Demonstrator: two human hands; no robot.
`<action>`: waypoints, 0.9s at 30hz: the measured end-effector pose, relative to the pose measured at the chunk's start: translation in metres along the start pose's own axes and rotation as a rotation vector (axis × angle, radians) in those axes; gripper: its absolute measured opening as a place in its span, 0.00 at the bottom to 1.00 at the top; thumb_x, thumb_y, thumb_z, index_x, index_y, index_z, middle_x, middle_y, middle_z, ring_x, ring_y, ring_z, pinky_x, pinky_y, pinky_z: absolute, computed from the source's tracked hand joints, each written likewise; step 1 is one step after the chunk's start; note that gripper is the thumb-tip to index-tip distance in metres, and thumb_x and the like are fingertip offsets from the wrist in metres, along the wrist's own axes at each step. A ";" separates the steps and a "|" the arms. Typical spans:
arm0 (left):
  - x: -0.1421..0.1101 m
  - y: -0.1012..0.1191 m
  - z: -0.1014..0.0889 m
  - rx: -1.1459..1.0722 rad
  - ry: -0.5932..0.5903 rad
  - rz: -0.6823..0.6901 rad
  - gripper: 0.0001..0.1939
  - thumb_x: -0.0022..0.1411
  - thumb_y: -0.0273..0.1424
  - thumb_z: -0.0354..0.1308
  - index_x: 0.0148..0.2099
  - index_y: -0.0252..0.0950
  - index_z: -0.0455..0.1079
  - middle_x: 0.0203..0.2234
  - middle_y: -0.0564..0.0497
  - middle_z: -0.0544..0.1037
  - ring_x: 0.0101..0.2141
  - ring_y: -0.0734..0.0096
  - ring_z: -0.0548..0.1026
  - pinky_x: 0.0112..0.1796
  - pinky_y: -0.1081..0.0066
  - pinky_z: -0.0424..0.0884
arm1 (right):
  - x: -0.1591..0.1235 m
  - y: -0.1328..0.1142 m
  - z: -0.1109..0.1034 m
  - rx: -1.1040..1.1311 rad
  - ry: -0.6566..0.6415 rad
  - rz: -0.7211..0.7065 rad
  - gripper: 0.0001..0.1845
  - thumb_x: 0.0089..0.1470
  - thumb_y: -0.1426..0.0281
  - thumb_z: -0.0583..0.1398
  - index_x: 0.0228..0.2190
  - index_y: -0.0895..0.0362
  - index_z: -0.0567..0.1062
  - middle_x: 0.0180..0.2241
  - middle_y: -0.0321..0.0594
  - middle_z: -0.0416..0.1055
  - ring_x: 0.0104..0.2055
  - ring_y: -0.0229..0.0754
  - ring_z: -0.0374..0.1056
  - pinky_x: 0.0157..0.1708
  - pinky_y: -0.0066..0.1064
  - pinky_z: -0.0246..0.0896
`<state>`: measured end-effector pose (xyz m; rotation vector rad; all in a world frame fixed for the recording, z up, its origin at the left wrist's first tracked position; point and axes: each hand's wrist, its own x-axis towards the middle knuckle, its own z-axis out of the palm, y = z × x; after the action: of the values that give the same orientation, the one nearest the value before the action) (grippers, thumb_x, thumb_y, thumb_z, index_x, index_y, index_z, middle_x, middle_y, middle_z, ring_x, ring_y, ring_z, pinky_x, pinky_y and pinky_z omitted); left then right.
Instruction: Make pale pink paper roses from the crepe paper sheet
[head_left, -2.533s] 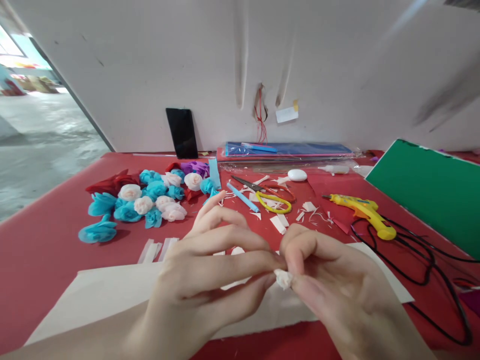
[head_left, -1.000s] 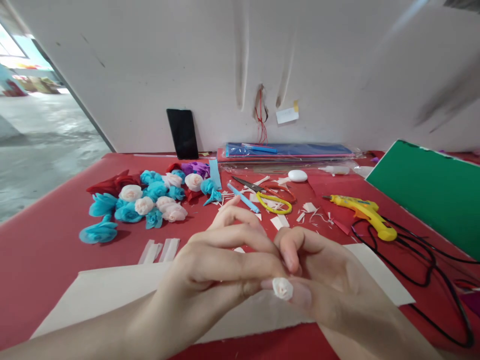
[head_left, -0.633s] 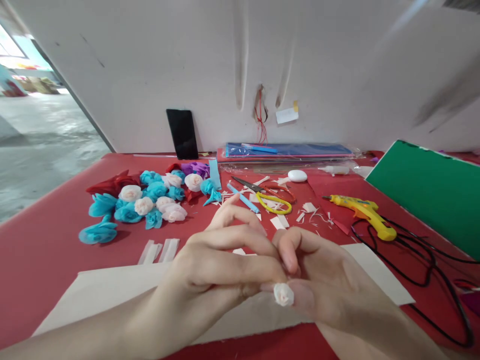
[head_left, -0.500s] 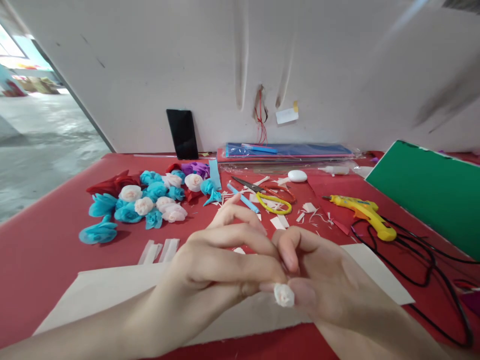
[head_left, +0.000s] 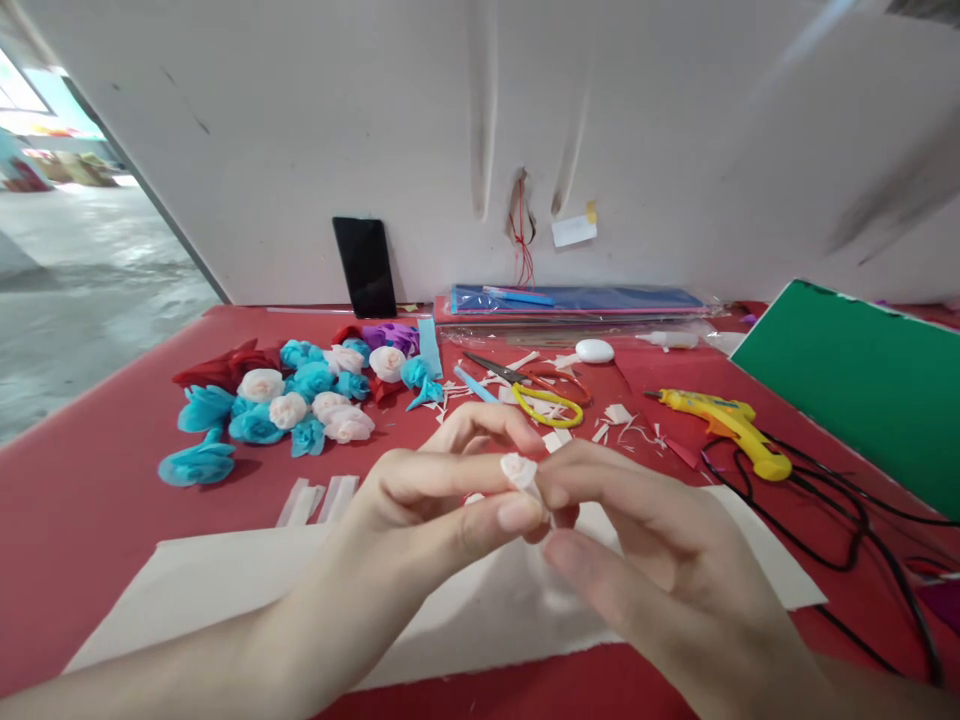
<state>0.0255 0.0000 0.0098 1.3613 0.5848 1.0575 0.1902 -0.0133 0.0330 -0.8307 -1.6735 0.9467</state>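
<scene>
Between the thumb and forefinger of my left hand [head_left: 420,515] is a small white paper rose [head_left: 519,470], its rolled top facing up. My right hand [head_left: 660,545] meets it from the other side, its fingertips and thumb closed around the rose's lower end; the exact grip there is partly hidden. Both hands are above a cream paper sheet [head_left: 217,575] on the red table. Two short pale paper strips [head_left: 337,498] lie just beyond the sheet, left of my left hand.
Blue, white, red and purple paper flowers [head_left: 289,410] cluster at left. Scissors [head_left: 551,407] lie among paper scraps beyond my hands. A yellow glue gun [head_left: 720,422] with a black cord and a green board [head_left: 855,385] are at right. A phone [head_left: 364,268] leans against the wall.
The rose has moved up and left and now stands more upright. My left thumb has come round to its near side, and my right hand has turned over its lower end.
</scene>
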 end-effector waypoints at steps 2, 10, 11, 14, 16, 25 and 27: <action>-0.001 -0.001 0.000 0.005 -0.009 0.000 0.08 0.63 0.38 0.60 0.33 0.53 0.79 0.34 0.59 0.76 0.49 0.78 0.68 0.44 0.87 0.70 | 0.000 -0.002 0.000 0.011 -0.023 0.024 0.09 0.48 0.80 0.62 0.23 0.56 0.75 0.22 0.31 0.72 0.25 0.31 0.69 0.23 0.17 0.64; -0.002 0.007 0.000 0.205 0.114 0.147 0.04 0.57 0.32 0.66 0.31 0.48 0.81 0.32 0.55 0.76 0.42 0.70 0.74 0.45 0.76 0.75 | 0.000 -0.005 -0.001 -0.065 -0.024 0.005 0.12 0.46 0.80 0.63 0.15 0.58 0.76 0.17 0.37 0.72 0.21 0.33 0.70 0.22 0.17 0.66; -0.001 0.008 0.001 0.215 0.126 0.155 0.04 0.56 0.31 0.67 0.31 0.47 0.81 0.34 0.55 0.76 0.41 0.71 0.74 0.44 0.77 0.75 | 0.001 -0.005 0.000 -0.077 -0.018 -0.017 0.13 0.45 0.81 0.62 0.14 0.58 0.75 0.17 0.37 0.73 0.21 0.33 0.70 0.22 0.17 0.66; -0.001 0.009 0.002 0.219 0.159 0.167 0.07 0.54 0.28 0.68 0.31 0.48 0.80 0.36 0.57 0.75 0.38 0.74 0.75 0.42 0.79 0.76 | 0.001 -0.005 0.000 -0.155 0.021 -0.097 0.14 0.45 0.83 0.61 0.14 0.57 0.76 0.16 0.36 0.73 0.20 0.31 0.69 0.21 0.15 0.65; -0.001 0.009 0.003 0.223 0.166 0.162 0.08 0.53 0.27 0.68 0.30 0.49 0.80 0.35 0.58 0.75 0.38 0.75 0.74 0.43 0.80 0.75 | 0.000 -0.005 0.000 -0.240 0.042 -0.151 0.13 0.45 0.83 0.61 0.15 0.58 0.76 0.16 0.36 0.73 0.18 0.30 0.67 0.19 0.15 0.64; 0.000 0.013 -0.004 0.305 0.112 0.114 0.04 0.52 0.31 0.69 0.28 0.47 0.79 0.27 0.56 0.69 0.37 0.73 0.72 0.44 0.77 0.73 | -0.004 -0.005 0.000 -0.309 0.031 -0.190 0.13 0.43 0.84 0.62 0.15 0.59 0.73 0.17 0.35 0.73 0.18 0.30 0.67 0.18 0.18 0.64; -0.001 0.013 -0.004 0.329 0.109 0.115 0.04 0.53 0.30 0.68 0.28 0.46 0.78 0.31 0.56 0.70 0.35 0.75 0.71 0.42 0.78 0.73 | -0.004 -0.004 -0.002 -0.354 0.009 -0.233 0.14 0.45 0.84 0.60 0.15 0.59 0.72 0.17 0.36 0.72 0.19 0.31 0.65 0.19 0.21 0.63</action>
<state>0.0180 -0.0004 0.0217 1.6462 0.7953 1.1696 0.1927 -0.0187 0.0355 -0.8433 -1.9127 0.4931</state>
